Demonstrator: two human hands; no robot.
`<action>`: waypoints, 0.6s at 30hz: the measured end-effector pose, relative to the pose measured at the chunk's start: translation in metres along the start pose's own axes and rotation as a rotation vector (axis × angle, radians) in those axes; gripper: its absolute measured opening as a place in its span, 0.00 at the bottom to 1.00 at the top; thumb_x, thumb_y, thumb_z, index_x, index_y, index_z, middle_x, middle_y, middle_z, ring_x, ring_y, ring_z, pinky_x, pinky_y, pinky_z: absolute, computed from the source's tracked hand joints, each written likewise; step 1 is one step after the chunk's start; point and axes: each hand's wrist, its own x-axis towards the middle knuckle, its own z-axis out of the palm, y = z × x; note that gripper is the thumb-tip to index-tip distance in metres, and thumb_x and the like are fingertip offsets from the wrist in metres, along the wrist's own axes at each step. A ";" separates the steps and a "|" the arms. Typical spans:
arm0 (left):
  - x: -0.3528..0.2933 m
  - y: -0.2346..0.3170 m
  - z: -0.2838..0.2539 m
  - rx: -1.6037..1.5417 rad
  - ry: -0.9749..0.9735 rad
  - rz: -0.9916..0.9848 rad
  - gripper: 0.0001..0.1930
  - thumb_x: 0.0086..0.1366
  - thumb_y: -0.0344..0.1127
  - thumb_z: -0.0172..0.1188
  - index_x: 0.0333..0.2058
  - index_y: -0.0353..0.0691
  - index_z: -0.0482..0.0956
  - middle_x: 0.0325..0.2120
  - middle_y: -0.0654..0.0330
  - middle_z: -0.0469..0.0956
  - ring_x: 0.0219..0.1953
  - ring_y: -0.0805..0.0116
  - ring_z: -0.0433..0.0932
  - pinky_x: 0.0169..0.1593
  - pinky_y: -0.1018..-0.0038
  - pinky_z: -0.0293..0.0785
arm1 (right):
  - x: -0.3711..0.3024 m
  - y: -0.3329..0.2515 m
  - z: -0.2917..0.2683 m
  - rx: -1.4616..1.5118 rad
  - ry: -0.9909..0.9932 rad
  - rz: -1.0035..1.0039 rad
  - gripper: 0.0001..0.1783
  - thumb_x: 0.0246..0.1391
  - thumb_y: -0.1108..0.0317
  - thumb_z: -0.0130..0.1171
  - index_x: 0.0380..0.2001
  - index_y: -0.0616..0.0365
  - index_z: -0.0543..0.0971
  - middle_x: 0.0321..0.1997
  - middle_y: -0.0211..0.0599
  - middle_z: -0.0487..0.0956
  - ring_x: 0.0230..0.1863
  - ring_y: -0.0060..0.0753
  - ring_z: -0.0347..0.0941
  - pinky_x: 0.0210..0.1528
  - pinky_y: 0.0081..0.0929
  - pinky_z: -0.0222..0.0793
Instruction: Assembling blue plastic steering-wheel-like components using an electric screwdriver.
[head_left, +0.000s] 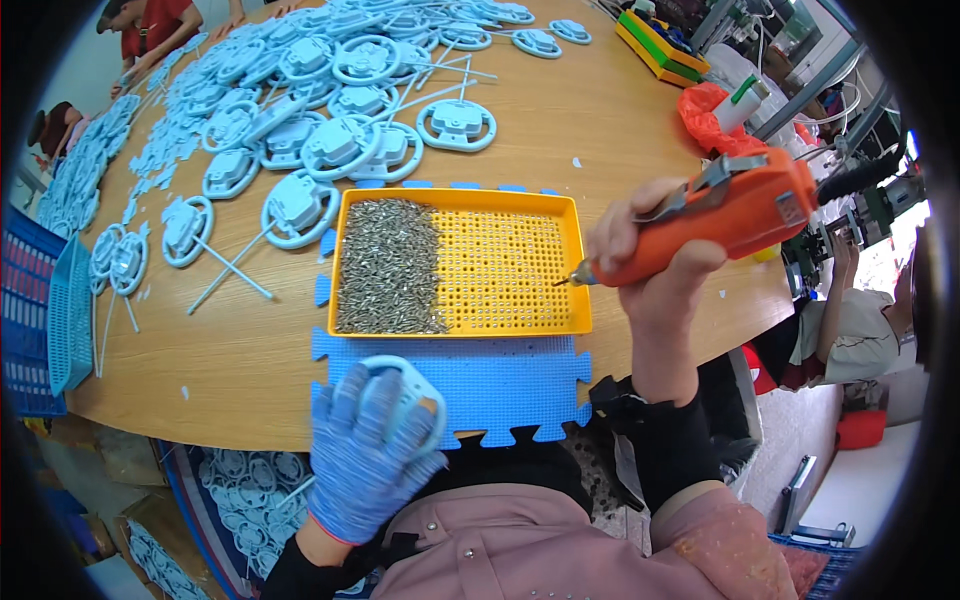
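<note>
My left hand, in a blue striped glove, is closed over a light blue plastic steering wheel at the near edge of a blue foam mat. My bare right hand grips an orange electric screwdriver. Its bit points left, over the right edge of a yellow tray. Small metal screws fill the left part of this tray, and a perforated grid shows on its right part.
A large heap of light blue wheel parts covers the far left of the wooden table. Blue crates stand at left. A red plastic bag and yellow bins lie at far right. Other people sit around the table.
</note>
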 end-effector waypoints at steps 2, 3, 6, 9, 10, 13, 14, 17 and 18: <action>0.009 0.007 0.012 -0.095 -0.013 0.048 0.28 0.47 0.57 0.66 0.46 0.51 0.76 0.52 0.50 0.67 0.56 0.42 0.64 0.53 0.45 0.59 | 0.000 0.012 0.001 0.044 0.001 0.014 0.42 0.37 0.24 0.54 0.36 0.55 0.68 0.19 0.28 0.69 0.18 0.24 0.66 0.23 0.23 0.63; 0.014 0.009 0.017 -0.142 -0.021 0.071 0.29 0.47 0.56 0.66 0.46 0.51 0.76 0.52 0.50 0.67 0.56 0.42 0.64 0.53 0.45 0.59 | -0.001 0.017 0.000 0.067 0.004 0.021 0.42 0.37 0.24 0.54 0.36 0.55 0.69 0.19 0.28 0.69 0.18 0.24 0.66 0.23 0.23 0.63; 0.030 0.013 0.022 -0.150 -0.055 0.060 0.32 0.45 0.57 0.67 0.48 0.50 0.74 0.52 0.51 0.67 0.56 0.43 0.63 0.55 0.47 0.58 | 0.002 0.022 -0.011 0.123 -0.046 -0.009 0.42 0.39 0.28 0.58 0.39 0.57 0.68 0.22 0.31 0.71 0.21 0.25 0.67 0.25 0.21 0.64; 0.034 0.014 0.025 -0.161 -0.061 0.045 0.33 0.45 0.57 0.68 0.49 0.48 0.74 0.52 0.51 0.67 0.57 0.44 0.63 0.56 0.48 0.57 | 0.002 0.026 -0.016 0.175 -0.043 0.009 0.42 0.39 0.29 0.60 0.40 0.58 0.68 0.23 0.32 0.72 0.22 0.25 0.68 0.26 0.21 0.64; 0.035 0.014 0.025 -0.166 -0.062 0.040 0.34 0.45 0.57 0.68 0.49 0.48 0.74 0.52 0.51 0.67 0.57 0.44 0.63 0.57 0.48 0.57 | 0.002 0.026 -0.016 0.187 -0.025 0.023 0.42 0.38 0.29 0.60 0.40 0.58 0.68 0.23 0.32 0.72 0.22 0.25 0.68 0.26 0.21 0.64; 0.036 0.015 0.024 -0.170 -0.063 0.039 0.34 0.46 0.58 0.68 0.50 0.47 0.74 0.53 0.51 0.66 0.57 0.44 0.63 0.57 0.48 0.57 | 0.005 0.028 -0.015 0.167 -0.007 0.036 0.42 0.38 0.28 0.60 0.40 0.57 0.68 0.22 0.32 0.72 0.22 0.25 0.68 0.25 0.21 0.64; 0.036 0.014 0.024 -0.176 -0.071 0.038 0.34 0.46 0.58 0.68 0.50 0.47 0.73 0.53 0.51 0.66 0.56 0.44 0.64 0.57 0.48 0.57 | 0.005 0.030 -0.015 0.160 -0.013 0.036 0.42 0.38 0.28 0.60 0.40 0.57 0.68 0.22 0.32 0.72 0.22 0.25 0.68 0.25 0.21 0.64; 0.036 0.013 0.023 -0.197 -0.081 0.036 0.35 0.47 0.58 0.67 0.52 0.47 0.72 0.54 0.50 0.66 0.56 0.44 0.64 0.57 0.49 0.58 | 0.006 0.033 -0.016 0.147 -0.035 0.034 0.42 0.39 0.28 0.60 0.40 0.57 0.68 0.22 0.32 0.72 0.22 0.25 0.68 0.25 0.20 0.65; 0.036 0.012 0.022 -0.206 -0.076 0.035 0.36 0.47 0.57 0.67 0.53 0.47 0.71 0.53 0.50 0.66 0.56 0.44 0.64 0.57 0.49 0.58 | 0.006 0.033 -0.016 0.148 -0.046 0.031 0.42 0.39 0.29 0.60 0.39 0.57 0.68 0.22 0.32 0.72 0.22 0.25 0.68 0.25 0.20 0.65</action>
